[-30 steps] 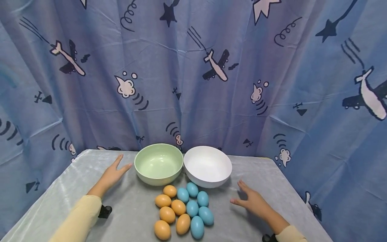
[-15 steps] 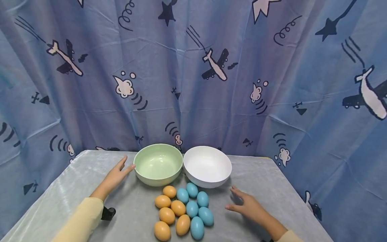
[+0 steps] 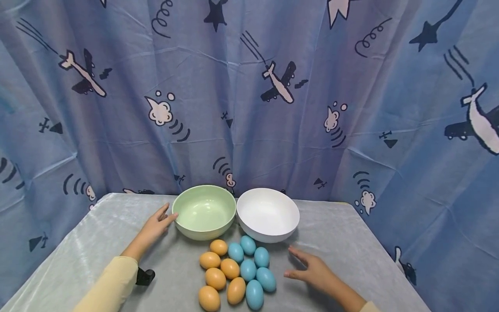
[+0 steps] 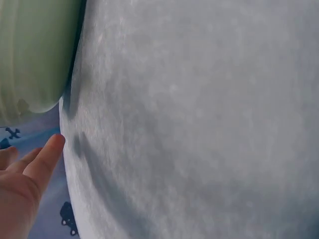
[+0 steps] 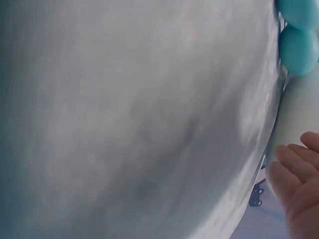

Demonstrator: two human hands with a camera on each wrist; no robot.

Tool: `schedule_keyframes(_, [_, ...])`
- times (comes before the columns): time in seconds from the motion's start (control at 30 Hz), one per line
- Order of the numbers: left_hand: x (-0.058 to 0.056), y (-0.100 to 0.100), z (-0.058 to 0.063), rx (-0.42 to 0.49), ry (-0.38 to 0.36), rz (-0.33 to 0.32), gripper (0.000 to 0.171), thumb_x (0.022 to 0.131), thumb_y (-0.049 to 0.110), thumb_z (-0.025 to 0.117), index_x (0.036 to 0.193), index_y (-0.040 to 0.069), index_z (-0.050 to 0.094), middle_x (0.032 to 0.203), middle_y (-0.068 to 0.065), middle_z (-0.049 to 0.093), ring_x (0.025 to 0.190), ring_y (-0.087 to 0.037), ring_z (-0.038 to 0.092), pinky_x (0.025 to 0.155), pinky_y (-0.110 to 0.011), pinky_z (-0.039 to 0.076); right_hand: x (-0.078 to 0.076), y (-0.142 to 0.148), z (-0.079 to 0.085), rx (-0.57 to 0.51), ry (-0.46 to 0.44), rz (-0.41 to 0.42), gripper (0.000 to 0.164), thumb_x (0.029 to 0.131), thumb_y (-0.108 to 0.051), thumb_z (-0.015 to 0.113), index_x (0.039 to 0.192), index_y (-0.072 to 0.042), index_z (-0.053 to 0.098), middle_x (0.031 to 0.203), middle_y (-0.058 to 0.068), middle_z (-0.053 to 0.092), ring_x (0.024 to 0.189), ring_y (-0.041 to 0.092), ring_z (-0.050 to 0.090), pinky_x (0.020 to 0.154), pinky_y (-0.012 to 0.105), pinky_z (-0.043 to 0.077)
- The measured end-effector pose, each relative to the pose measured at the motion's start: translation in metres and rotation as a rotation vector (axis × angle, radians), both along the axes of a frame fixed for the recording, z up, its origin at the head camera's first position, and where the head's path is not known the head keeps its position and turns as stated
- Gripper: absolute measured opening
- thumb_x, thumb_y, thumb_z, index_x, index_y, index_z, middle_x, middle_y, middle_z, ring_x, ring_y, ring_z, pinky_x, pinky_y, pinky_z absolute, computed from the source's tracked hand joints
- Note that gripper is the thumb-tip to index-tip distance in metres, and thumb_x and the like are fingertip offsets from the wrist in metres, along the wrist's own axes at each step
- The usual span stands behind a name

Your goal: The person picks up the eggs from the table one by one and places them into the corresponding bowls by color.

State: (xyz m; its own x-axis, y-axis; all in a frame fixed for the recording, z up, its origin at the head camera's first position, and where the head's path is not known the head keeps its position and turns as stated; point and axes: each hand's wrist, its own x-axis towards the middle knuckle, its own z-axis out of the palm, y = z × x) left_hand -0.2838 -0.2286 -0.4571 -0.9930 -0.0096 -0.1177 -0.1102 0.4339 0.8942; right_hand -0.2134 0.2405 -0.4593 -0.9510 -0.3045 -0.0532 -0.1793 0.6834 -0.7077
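My left hand (image 3: 155, 225) is at the left side of the green bowl (image 3: 204, 212), fingers extended; its thumb tip overlaps the rim in the head view, and whether it touches I cannot tell. In the left wrist view the fingers (image 4: 44, 158) lie close to the bowl's wall. To the right, my right hand (image 3: 313, 271) hovers with fingers spread and nothing in it, beside the blue eggs (image 3: 266, 279). Left of these lie several orange eggs (image 3: 215, 278), all loose on the table. Behind the eggs stands the white bowl (image 3: 268, 214), with nothing inside.
The table (image 3: 323, 225) has a pale grey velvety cloth. A blue curtain (image 3: 249, 108) printed with airplanes hangs behind its back edge. The two bowls stand side by side, nearly touching. A black strap mount (image 3: 145, 277) sits on the left wrist.
My left hand has moved right, up to the green bowl's rim. My right hand has moved left and slightly nearer, closer to the blue eggs. Bowls and eggs stay in place.
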Motion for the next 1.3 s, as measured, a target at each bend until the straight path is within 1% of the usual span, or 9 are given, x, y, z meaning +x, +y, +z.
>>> schedule_keyframes(0.13, [0.000,0.003,-0.003,0.076,0.006,0.007,0.079,0.103,0.041,0.051,0.160,0.007,0.008,0.165,-0.022,0.008,0.151,-0.044,0.017,0.115,-0.053,0.041,0.003,-0.004,-0.001,-0.065,-0.052,0.012,0.080,0.081,-0.034,0.082,0.142,0.006,0.049,0.148,0.025,0.048,0.137,0.045,0.045,0.111,0.054,0.041])
schedule_keyframes(0.37, [-0.002,0.007,-0.008,0.180,0.010,0.041,0.075,0.104,0.038,0.050,0.160,0.009,0.010,0.167,-0.016,0.008,0.152,-0.038,0.021,0.115,-0.049,0.042,0.008,-0.011,-0.003,-0.091,-0.036,0.034,0.073,0.081,-0.032,0.083,0.136,0.007,0.055,0.141,0.025,0.056,0.130,0.045,0.053,0.106,0.052,0.047])
schedule_keyframes(0.47, [-0.004,0.009,-0.010,0.231,0.012,0.052,0.075,0.104,0.037,0.050,0.161,0.009,0.009,0.168,-0.014,0.007,0.152,-0.036,0.022,0.114,-0.047,0.043,0.008,-0.013,-0.004,-0.100,-0.048,0.023,0.072,0.081,-0.033,0.083,0.135,0.006,0.057,0.139,0.024,0.058,0.128,0.044,0.055,0.105,0.052,0.049])
schedule_keyframes(0.63, [-0.006,0.012,-0.012,0.308,0.021,0.066,0.073,0.105,0.031,0.049,0.160,0.006,0.009,0.167,-0.015,0.008,0.152,-0.035,0.022,0.115,-0.048,0.042,0.008,-0.017,-0.006,-0.124,-0.099,-0.015,0.072,0.080,-0.035,0.083,0.134,0.006,0.058,0.136,0.025,0.060,0.126,0.043,0.057,0.104,0.051,0.051])
schedule_keyframes(0.73, [-0.007,0.014,-0.012,0.329,0.017,0.083,0.071,0.105,0.030,0.050,0.160,0.007,0.011,0.167,-0.014,0.009,0.152,-0.034,0.024,0.115,-0.048,0.042,0.008,-0.018,-0.007,-0.141,-0.119,-0.024,0.071,0.080,-0.035,0.083,0.133,0.006,0.059,0.135,0.025,0.061,0.125,0.042,0.058,0.102,0.049,0.053])
schedule_keyframes(0.87, [-0.007,0.016,-0.013,0.332,0.007,0.099,0.072,0.105,0.033,0.050,0.161,0.010,0.011,0.167,-0.014,0.009,0.151,-0.033,0.026,0.115,-0.049,0.042,0.008,-0.020,-0.008,-0.167,-0.125,-0.003,0.067,0.080,-0.034,0.083,0.131,0.005,0.061,0.134,0.025,0.062,0.125,0.040,0.059,0.101,0.045,0.054])
schedule_keyframes(1.0, [-0.007,0.017,-0.015,0.348,0.007,0.106,0.072,0.105,0.033,0.049,0.161,0.011,0.009,0.167,-0.013,0.008,0.151,-0.033,0.025,0.115,-0.051,0.042,0.010,-0.022,-0.007,-0.216,-0.135,0.022,0.066,0.081,-0.032,0.083,0.130,0.008,0.060,0.133,0.026,0.062,0.125,0.041,0.059,0.100,0.042,0.055])
schedule_keyframes(1.13, [-0.008,0.018,-0.017,0.379,0.007,0.104,0.071,0.106,0.033,0.048,0.161,0.013,0.008,0.168,-0.010,0.006,0.153,-0.031,0.022,0.115,-0.050,0.042,0.012,-0.024,-0.006,-0.251,-0.162,0.018,0.071,0.079,-0.034,0.084,0.129,0.010,0.060,0.132,0.027,0.062,0.125,0.041,0.059,0.099,0.038,0.056])
schedule_keyframes(1.3, [-0.006,0.017,-0.019,0.440,0.018,0.091,0.068,0.107,0.027,0.045,0.161,0.014,0.007,0.168,-0.009,0.004,0.154,-0.029,0.018,0.116,-0.050,0.041,0.012,-0.028,-0.008,-0.268,-0.173,0.018,0.069,0.079,-0.030,0.084,0.128,0.011,0.059,0.130,0.027,0.063,0.124,0.040,0.060,0.099,0.041,0.056])
